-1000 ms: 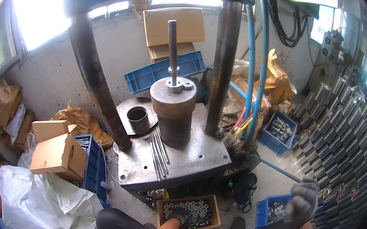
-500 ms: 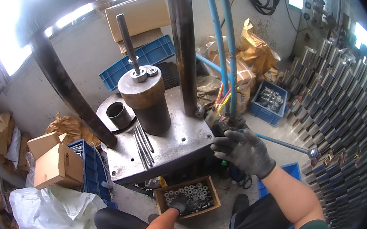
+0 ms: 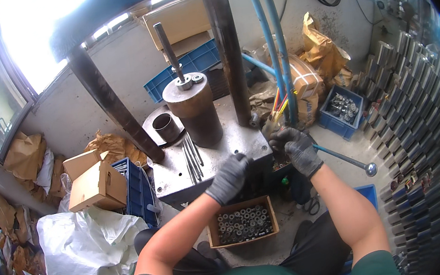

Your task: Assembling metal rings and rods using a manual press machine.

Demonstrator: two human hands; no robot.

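My left hand (image 3: 229, 179), in a grey glove, is over the near edge of the steel press table (image 3: 173, 176), its fingers curled in. Whatever it holds is too small to make out. To its right my right hand (image 3: 299, 153), gloved too, has bent fingers drawn together; its contents are hidden. Below the hands stands a cardboard box (image 3: 213, 233) of small metal rings, which look like bearings (image 3: 245, 222). A thick steel cylinder (image 3: 195, 110) on the table bears a ring (image 3: 183, 83) with an upright rod (image 3: 165, 43), and a small bearing (image 3: 197, 78) beside it.
Several thin rods (image 3: 192, 159) and a short tube (image 3: 165, 126) lie on the table between dark columns (image 3: 227, 55). A ball-ended lever (image 3: 347, 161) juts out right. Stacked metal tubes (image 3: 418, 115) fill the right side; a blue crate (image 3: 341, 113) holds metal parts.
My left hand has come up out of the cardboard box to the table's edge. My right hand's spread fingers have drawn together. The view has shifted, so the scene sits further right.
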